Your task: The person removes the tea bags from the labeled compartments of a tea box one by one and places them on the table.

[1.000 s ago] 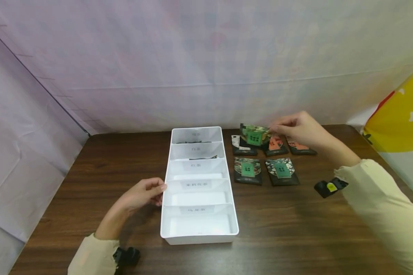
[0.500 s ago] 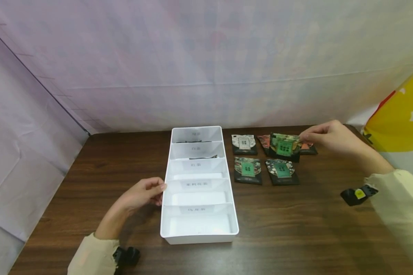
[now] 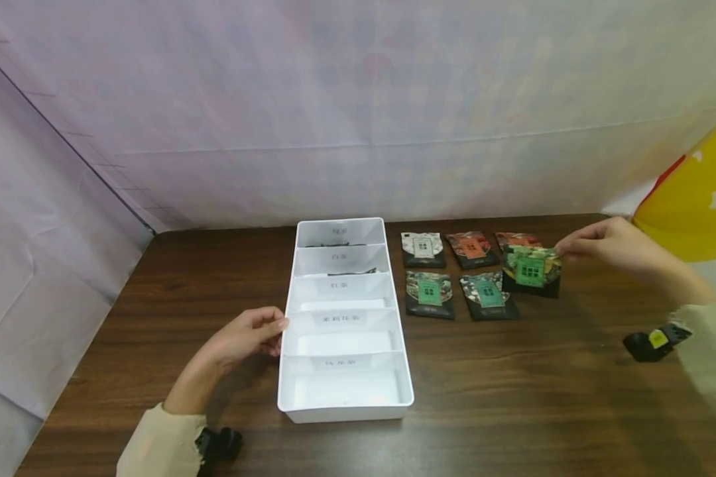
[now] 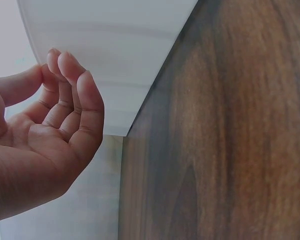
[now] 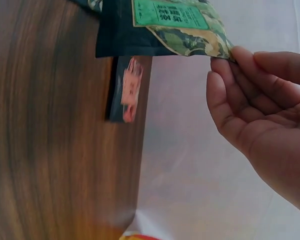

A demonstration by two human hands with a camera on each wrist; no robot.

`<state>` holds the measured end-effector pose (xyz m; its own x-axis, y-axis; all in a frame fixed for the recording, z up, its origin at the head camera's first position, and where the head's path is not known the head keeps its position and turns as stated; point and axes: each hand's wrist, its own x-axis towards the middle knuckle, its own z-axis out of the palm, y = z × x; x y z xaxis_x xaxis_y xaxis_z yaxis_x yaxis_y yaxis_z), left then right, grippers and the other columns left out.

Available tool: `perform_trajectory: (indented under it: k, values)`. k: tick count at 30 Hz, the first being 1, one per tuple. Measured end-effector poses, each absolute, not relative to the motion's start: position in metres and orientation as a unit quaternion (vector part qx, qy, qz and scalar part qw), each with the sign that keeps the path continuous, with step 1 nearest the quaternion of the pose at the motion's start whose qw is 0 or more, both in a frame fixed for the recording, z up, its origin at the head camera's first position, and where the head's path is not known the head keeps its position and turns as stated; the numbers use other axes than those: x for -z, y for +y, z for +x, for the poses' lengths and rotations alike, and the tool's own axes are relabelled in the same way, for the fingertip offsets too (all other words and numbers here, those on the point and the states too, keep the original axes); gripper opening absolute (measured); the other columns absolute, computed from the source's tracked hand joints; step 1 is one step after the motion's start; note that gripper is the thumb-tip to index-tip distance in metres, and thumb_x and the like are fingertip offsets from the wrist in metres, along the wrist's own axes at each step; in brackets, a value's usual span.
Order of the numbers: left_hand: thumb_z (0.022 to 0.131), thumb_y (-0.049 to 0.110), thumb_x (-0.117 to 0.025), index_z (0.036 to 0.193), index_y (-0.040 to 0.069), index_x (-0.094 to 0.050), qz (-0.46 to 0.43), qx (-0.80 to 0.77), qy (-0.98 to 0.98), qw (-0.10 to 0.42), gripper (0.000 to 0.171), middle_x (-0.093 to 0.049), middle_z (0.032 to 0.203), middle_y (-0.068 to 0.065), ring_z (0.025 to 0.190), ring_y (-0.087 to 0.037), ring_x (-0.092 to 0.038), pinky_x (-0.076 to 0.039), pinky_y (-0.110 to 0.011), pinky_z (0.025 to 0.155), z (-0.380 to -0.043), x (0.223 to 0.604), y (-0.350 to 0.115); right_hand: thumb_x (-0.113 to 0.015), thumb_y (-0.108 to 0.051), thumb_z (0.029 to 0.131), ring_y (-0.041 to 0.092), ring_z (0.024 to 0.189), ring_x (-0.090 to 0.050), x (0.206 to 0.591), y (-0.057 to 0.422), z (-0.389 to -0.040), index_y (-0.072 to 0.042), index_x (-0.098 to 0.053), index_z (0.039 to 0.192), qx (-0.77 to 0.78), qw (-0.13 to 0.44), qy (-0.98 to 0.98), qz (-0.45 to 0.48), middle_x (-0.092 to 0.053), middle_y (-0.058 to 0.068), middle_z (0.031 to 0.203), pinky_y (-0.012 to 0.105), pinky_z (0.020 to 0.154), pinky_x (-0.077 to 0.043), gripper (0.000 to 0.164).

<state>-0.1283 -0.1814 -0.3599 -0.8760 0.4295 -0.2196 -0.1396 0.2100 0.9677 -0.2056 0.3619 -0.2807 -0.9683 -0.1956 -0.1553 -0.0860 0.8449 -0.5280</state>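
My right hand (image 3: 623,252) pinches a dark tea sachet (image 3: 531,270) with a green label by its upper corner. The sachet hangs over the table, overlapping part of an orange-labelled sachet (image 3: 518,240) behind it. In the right wrist view, thumb and index finger meet at the corner of the green-labelled sachet (image 5: 175,22). At the left, my left hand (image 3: 252,334) holds the side rim of a long white divided box (image 3: 346,415), thumb on top and the other fingers curled beside the wall. The left wrist view shows that hand (image 4: 57,117) against the box's outer side (image 4: 115,55).
Other sachets lie right of the box: a white-labelled one (image 3: 423,250), an orange-labelled one (image 3: 473,250), and two green-labelled ones in front (image 3: 429,295). Dark packets (image 3: 352,273) show in the far compartments. Dividers carry printed labels. White cloth (image 3: 346,132) hangs behind the table (image 3: 501,397).
My right hand has carried the green-labelled sachet rightward and slightly nearer, from above the back-row sachets to their right end. My left hand and the box have stayed in place.
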Motion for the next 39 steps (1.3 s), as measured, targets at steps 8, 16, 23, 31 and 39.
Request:
perform_trajectory:
  k: [8, 16, 23, 31, 39]
  values:
    - [0.096, 0.007, -0.044, 0.091, -0.012, -0.047, 0.099, -0.619, 0.745, 0.228, 0.019, -0.051, 0.069, -0.004, 0.064, -0.014, -0.051, -0.047, -0.028, 0.061, -0.128, 0.360, -0.181, -0.040, -0.018, 0.098, 0.007, 0.078, -0.062, 0.288, 0.385, -0.202, 0.003, -0.066, 0.103, 0.278, 0.121, 0.950, -0.077, -0.068, 0.009, 0.094, 0.017, 0.065, -0.044, 0.034]
    - [0.096, 0.005, -0.044, 0.090, -0.012, -0.046, 0.101, -0.617, 0.746, 0.227, 0.018, -0.050, 0.068, -0.005, 0.064, -0.014, -0.051, -0.047, -0.028, 0.061, -0.128, 0.359, -0.181, -0.039, -0.016, 0.098, 0.008, 0.078, -0.061, 0.296, 0.400, -0.200, 0.004, -0.066, 0.102, 0.256, 0.134, 0.955, -0.071, -0.066, 0.015, 0.097, 0.021, 0.068, -0.045, 0.034]
    - [0.096, 0.006, -0.044, 0.090, -0.011, -0.047, 0.102, -0.617, 0.747, 0.227, 0.019, -0.050, 0.069, -0.005, 0.064, -0.014, -0.051, -0.047, -0.028, 0.062, -0.128, 0.360, -0.181, -0.039, -0.009, 0.096, 0.010, 0.074, -0.062, 0.315, 0.406, -0.202, 0.012, -0.062, 0.102, 0.277, 0.135, 0.949, -0.069, -0.065, 0.021, 0.094, 0.031, 0.069, -0.050, 0.032]
    - [0.096, 0.007, -0.044, 0.092, -0.013, -0.046, 0.100, -0.616, 0.748, 0.228, 0.020, -0.051, 0.069, -0.004, 0.064, -0.014, -0.051, -0.047, -0.028, 0.062, -0.129, 0.360, -0.181, -0.040, 0.000, 0.093, 0.009, 0.076, -0.063, 0.341, 0.407, -0.203, 0.020, -0.055, 0.106, 0.326, 0.128, 0.934, -0.072, -0.060, 0.031, 0.101, 0.031, 0.067, -0.052, 0.028]
    - [0.096, 0.007, -0.045, 0.092, -0.012, -0.047, 0.096, -0.616, 0.749, 0.227, 0.019, -0.051, 0.069, -0.004, 0.064, -0.014, -0.051, -0.047, -0.028, 0.062, -0.128, 0.359, -0.181, -0.042, -0.012, 0.097, 0.018, 0.078, -0.064, 0.346, 0.401, -0.200, 0.020, -0.048, 0.115, 0.311, 0.116, 0.942, -0.057, -0.058, 0.032, 0.103, 0.034, 0.068, -0.052, 0.037]
